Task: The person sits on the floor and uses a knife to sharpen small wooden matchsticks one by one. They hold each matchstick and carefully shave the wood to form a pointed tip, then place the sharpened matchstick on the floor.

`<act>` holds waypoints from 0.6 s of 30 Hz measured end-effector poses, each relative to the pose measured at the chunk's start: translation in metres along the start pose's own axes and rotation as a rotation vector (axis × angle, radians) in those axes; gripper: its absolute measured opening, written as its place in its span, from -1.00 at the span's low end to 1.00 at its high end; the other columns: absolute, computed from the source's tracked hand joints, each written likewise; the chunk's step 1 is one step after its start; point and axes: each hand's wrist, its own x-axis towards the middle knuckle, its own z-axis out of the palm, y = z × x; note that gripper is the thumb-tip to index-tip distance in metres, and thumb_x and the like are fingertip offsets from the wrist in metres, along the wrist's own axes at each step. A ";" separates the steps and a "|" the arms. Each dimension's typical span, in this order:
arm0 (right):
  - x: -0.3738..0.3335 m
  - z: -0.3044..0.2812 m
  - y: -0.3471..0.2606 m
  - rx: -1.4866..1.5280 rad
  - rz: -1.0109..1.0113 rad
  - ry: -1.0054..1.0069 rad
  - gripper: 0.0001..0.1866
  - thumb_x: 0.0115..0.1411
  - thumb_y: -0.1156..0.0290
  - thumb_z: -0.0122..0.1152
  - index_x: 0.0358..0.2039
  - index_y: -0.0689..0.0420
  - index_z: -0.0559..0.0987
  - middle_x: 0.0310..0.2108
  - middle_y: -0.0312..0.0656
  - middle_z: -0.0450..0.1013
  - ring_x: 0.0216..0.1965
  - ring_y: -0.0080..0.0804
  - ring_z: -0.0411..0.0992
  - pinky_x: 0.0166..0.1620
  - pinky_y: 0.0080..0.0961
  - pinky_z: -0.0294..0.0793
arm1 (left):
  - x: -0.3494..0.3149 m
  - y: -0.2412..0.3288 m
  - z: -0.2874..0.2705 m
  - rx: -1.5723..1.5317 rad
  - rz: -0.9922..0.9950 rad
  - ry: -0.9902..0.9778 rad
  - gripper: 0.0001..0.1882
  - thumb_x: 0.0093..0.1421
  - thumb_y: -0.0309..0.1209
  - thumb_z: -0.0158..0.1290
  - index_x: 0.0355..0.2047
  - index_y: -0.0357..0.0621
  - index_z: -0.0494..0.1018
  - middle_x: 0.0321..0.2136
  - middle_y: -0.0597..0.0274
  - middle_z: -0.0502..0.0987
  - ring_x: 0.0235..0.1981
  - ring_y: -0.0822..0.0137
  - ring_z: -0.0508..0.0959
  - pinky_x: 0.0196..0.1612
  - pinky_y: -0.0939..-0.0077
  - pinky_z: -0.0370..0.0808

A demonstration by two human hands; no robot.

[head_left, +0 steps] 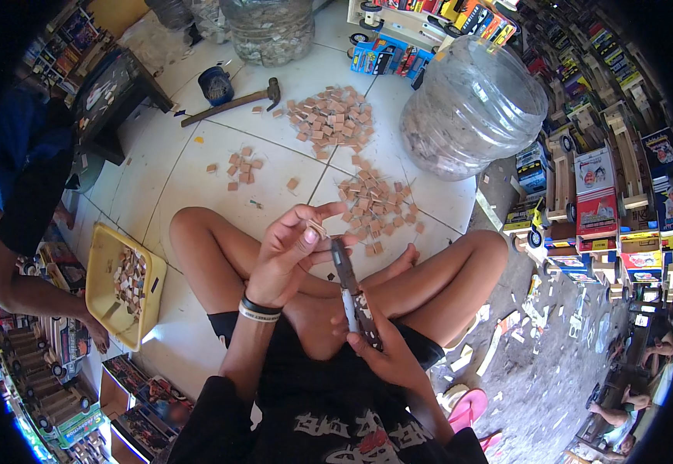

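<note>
Over my crossed legs, my left hand (pixel 294 240) pinches a small tan wooden piece (pixel 317 228) between thumb and fingers. My right hand (pixel 379 352) is wrapped round a pair of pliers (pixel 343 271) with worn, spotted handles. Its dark metal head points away from me, close to the left hand's fingers; whether the jaws touch anything cannot be made out. On the white tiles beyond my hands lie a pile of small square brown wooden pieces (pixel 375 203), a farther pile (pixel 335 116) and a small cluster (pixel 244 166).
A hammer (pixel 236 104) and a blue cup (pixel 216 85) lie beyond the piles. Large clear plastic containers (pixel 472 108) stand farther off. At left are a yellow basin (pixel 124 309) and another person's arm (pixel 35 290). Wooden toy trucks (pixel 596 185) are stacked at right.
</note>
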 end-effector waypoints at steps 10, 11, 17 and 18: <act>-0.002 0.012 0.019 0.348 0.076 0.051 -0.36 0.51 0.20 0.15 0.44 0.23 0.20 0.11 -0.21 0.40 0.11 -0.45 0.40 0.20 -0.44 0.37 | -0.018 -0.045 0.018 -0.252 0.027 0.189 -0.83 0.43 -0.39 0.14 -0.05 -0.14 0.48 0.47 -0.10 0.20 0.43 0.04 0.34 0.42 0.22 0.38; -0.003 0.012 0.020 0.336 0.080 0.068 -0.34 0.50 0.18 0.17 0.44 0.23 0.21 0.09 -0.24 0.39 0.10 -0.48 0.37 0.21 -0.45 0.35 | -0.019 -0.046 0.017 -0.267 0.032 0.184 -0.83 0.42 -0.40 0.14 -0.03 -0.14 0.48 0.46 -0.10 0.20 0.42 0.07 0.35 0.41 0.24 0.38; -0.004 0.012 0.018 0.353 0.138 0.085 -0.32 0.49 0.17 0.19 0.45 0.21 0.20 0.06 -0.29 0.36 0.10 -0.51 0.29 0.21 -0.46 0.32 | -0.020 -0.050 0.019 -0.278 0.067 0.184 -0.81 0.43 -0.42 0.13 0.00 -0.18 0.50 0.45 -0.13 0.23 0.38 0.18 0.39 0.42 0.31 0.37; -0.003 0.012 0.018 0.359 0.119 0.080 -0.34 0.49 0.17 0.18 0.44 0.21 0.21 0.07 -0.28 0.37 0.09 -0.51 0.32 0.20 -0.46 0.34 | -0.020 -0.050 0.019 -0.278 0.077 0.182 -0.80 0.43 -0.42 0.12 0.00 -0.19 0.50 0.44 -0.13 0.24 0.38 0.19 0.39 0.42 0.32 0.36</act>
